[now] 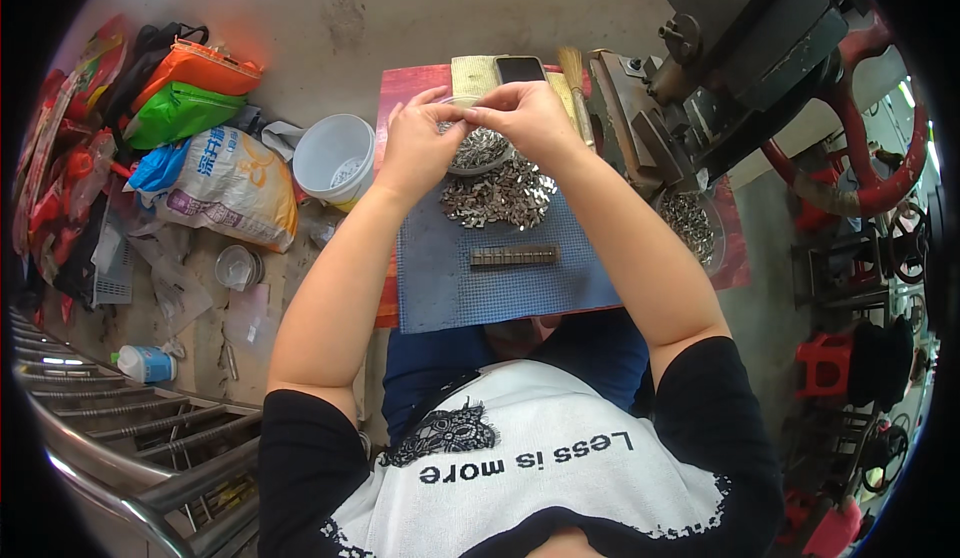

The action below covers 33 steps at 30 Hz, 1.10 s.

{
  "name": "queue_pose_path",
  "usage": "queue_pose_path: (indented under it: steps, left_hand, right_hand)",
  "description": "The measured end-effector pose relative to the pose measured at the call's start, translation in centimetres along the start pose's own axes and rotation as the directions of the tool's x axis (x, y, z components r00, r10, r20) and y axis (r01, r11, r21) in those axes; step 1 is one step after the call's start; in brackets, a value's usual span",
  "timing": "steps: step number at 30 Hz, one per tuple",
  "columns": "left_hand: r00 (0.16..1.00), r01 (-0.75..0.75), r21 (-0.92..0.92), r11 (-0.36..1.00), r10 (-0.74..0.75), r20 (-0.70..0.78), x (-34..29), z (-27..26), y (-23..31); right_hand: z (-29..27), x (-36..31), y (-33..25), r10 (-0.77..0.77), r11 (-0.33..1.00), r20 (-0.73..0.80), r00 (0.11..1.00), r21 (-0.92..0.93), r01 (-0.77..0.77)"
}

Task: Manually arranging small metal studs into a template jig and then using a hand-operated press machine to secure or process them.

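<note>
Above the far part of a blue textured mat [430, 288], my two hands meet fingertip to fingertip. My left hand [418, 143] is closed in a pinch, and so is my right hand [530, 120]; whatever sits between their fingers is too small to make out. Just below them is a round bowl [482, 170] of small shiny metal pieces, partly covered by the hands. A loose heap of small metal pieces [500, 198] spreads on the mat on the bowl's near side. Closer to me lies a narrow metal bar with a row of segments [514, 257].
A dark press [690, 78] with a red handwheel [850, 198] stands at right, beside a container of metal pieces [690, 220]. A phone [520, 70] and a brush [572, 70] lie at the back. Leftward are a white bucket [312, 163], bags [225, 178] and metal railings [150, 488].
</note>
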State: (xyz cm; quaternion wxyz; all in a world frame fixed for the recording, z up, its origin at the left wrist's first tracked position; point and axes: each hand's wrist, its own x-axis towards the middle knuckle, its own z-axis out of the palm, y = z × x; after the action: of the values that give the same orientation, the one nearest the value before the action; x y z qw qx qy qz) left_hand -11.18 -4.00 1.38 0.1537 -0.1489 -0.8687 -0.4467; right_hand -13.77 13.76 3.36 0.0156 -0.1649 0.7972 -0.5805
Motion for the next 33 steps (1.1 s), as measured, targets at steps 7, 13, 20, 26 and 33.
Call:
queue_pose_path:
  steps: [7,13,20,26,33]
  left_hand:
    - [0.992,-0.072,0.381,0.922,0.107,-0.072,-0.4,-0.2,0.4]
    - [0.992,-0.042,0.325,0.945,0.078,-0.099,-0.4,-0.9,1.6]
    - [0.959,-0.143,0.302,0.943,0.208,-0.194,-1.0,0.3,0.7]
    - [0.938,-0.2,0.228,0.953,0.254,-0.236,-3.0,-1.3,1.2]
    - [0.989,0.149,0.04,0.988,-0.149,-0.009,-13.5,-0.8,3.7]
  right_hand:
    - [0.0,0.1,-0.8,0.133,0.983,-0.015,0.991,-0.13,-0.134]
    - [-0.5,0.3,-0.8,0.17,0.984,0.08,0.982,-0.061,-0.165]
    - [-0.6,0.1,-1.0,0.228,0.973,0.119,0.966,-0.049,-0.224]
    - [-1.1,-2.5,-2.0,0.219,0.975,0.171,0.961,0.003,-0.222]
    - [1.5,-10.0,-1.5,0.23,0.915,0.287,0.93,-0.389,-0.106]
